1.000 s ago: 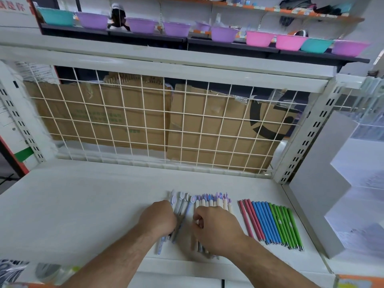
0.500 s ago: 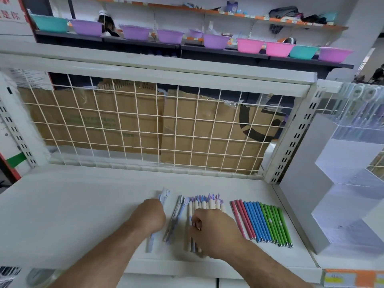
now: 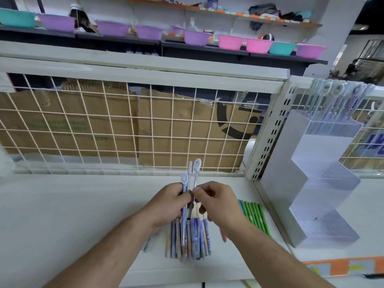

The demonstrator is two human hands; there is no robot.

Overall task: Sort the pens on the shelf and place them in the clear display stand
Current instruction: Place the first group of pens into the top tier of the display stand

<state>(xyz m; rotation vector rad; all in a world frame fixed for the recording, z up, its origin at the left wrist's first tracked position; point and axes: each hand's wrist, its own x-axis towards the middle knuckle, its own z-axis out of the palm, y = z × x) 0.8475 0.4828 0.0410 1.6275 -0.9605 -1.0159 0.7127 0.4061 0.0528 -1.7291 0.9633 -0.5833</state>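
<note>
1. Head view: a person's left hand (image 3: pixel 171 204) and right hand (image 3: pixel 219 201) meet above the white shelf (image 3: pixel 62 215), well to the left of the clear display stand (image 3: pixel 324 183).
2. The left fingers (image 3: pixel 182 197) are wrapped round a small bunch of ring-topped pens (image 3: pixel 184 179), held upright with the ring ends away from the person. This looks like a way of gathering one kind into a single bundle before it is carried.
3. The right fingers (image 3: pixel 199 191) pinch the shaft of the tallest pen in that bunch, apparently squaring it up with the others.
4. A row of patterned pens (image 3: pixel 195 235) lies side by side on the shelf beneath both hands, left of the stand. The green pens (image 3: pixel 255 215) lie in their own row closer to the stand, between the hands and its foot. The grouping by kind and colour suggests that sorting is well along.
5. The stand rises in steps at the shelf's right end. Its top tier holds blurred pens (image 3: pixel 336 94) with similar ring tops, so the bunch in hand probably belongs there. None of it has reached the stand yet.
6. Up and to the left of the stand, a wire grid panel (image 3: pixel 124 125) backs the shelf, with cardboard (image 3: pixel 83 121) behind it and coloured bowls (image 3: pixel 112 28) above.
</note>
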